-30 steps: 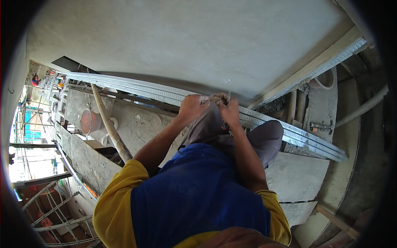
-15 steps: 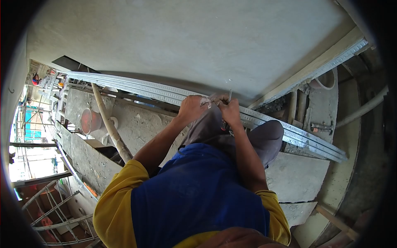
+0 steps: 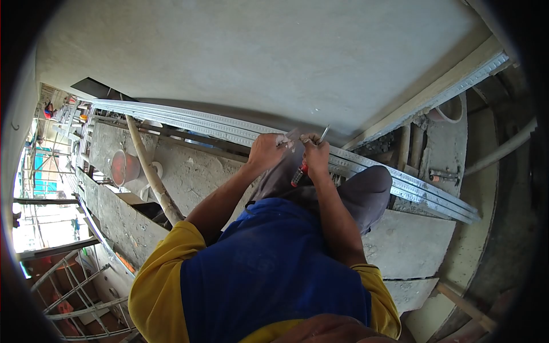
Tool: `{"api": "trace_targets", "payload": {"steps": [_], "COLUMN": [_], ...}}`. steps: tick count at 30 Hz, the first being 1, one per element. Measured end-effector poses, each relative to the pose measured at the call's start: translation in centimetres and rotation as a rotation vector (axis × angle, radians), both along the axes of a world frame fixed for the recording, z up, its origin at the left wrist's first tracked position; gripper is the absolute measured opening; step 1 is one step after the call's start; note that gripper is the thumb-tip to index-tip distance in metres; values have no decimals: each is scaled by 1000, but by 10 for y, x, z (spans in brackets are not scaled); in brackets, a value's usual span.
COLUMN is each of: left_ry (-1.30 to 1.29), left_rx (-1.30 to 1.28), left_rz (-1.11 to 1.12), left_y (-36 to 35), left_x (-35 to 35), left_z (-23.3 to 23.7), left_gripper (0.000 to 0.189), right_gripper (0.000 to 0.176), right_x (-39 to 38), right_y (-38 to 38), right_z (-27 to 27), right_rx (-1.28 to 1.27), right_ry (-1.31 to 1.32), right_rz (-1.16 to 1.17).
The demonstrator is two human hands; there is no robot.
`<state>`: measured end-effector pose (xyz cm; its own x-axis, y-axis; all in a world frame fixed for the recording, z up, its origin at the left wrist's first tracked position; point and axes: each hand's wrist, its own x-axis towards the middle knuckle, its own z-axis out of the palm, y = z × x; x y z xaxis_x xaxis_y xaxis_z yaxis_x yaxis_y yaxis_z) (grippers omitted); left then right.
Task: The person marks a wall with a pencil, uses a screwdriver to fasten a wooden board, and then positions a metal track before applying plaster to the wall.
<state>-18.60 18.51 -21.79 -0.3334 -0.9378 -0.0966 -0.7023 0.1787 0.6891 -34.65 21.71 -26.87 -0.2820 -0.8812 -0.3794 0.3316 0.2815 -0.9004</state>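
1. Evidently, the screwdriver (image 3: 298, 175) is in the right hand (image 3: 315, 155), just past the centre of view toward one o'clock, above the lap of the grey trousers (image 3: 372, 188).
2. Right hand: closed, fingers wrapped about the tool between its red grip end and its bare shaft (image 3: 325, 133).
3. Left hand (image 3: 266, 153): beside the right, toward nine o'clock, and apart from it. Fingers curled, with pale residue on them; whether they pinch something small, I cannot tell.
4. Handling, as judged: light and stiff, not fragile. The thin shaft would likely turn or slip in dusty fingers; the thick red end gives the surest hold.
5. Orientation: the shaft end points to one o'clock, the red end to seven o'clock. The long axis runs along that line, crossing the metal strips (image 3: 423, 193) at a steep angle.
6. Surroundings: the strips lie beyond the knees, from between nine and ten o'clock to between three and four. A bucket (image 3: 124, 167) stands at nine o'clock.
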Motion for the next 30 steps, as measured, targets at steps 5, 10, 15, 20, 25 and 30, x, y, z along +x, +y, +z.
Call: {"api": "trace_targets", "payload": {"steps": [5,10,15,20,25,30], "left_ry": [-6,-58,-140,-247,-371,-327], "left_rx": [-25,15,-40,-101,-169,-259], "left_rz": [67,83,26,41,-208,-155], "left_y": [6,4,-3,-36,-35,-58], "left_x": [-5,7,17,44,15,-15], "left_z": [-25,-47,-65,-83,-75,-102], "left_gripper": [32,35,28,21,21,14], "right_gripper": [16,18,20,22,23,25], "right_x": [-7,-44,-50,-97,-131,-129], "right_y": [-1,1,-1,-1,0,-4], "right_z": [-31,-54,-59,-68,-61,-76], "right_rx": [-30,25,105,207,338,271], "right_ry": [259,750,976,1075,1062,1107], "right_rz": [-72,-71,-31,-129,-312,-226]}}
